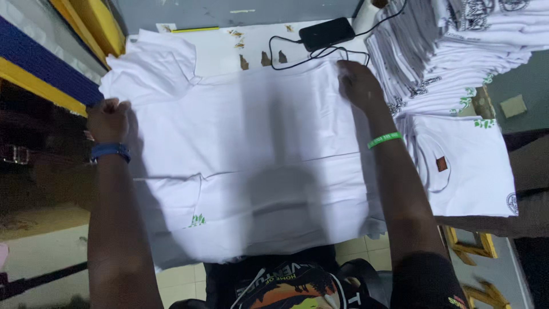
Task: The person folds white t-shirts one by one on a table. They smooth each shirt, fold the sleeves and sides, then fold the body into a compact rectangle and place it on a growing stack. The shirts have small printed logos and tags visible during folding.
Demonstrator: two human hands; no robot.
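Pinching white shirt (251, 154) edges: left hand (107, 120), right hand (357, 84); shirt stack (457, 68) right, power bank (327, 33) behind.

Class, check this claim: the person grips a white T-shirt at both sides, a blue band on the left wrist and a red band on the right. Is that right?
Not quite. The head view shows the band on the right wrist is green, not red. The rest holds: left hand and right hand grip the white T-shirt, with a blue band on the left.
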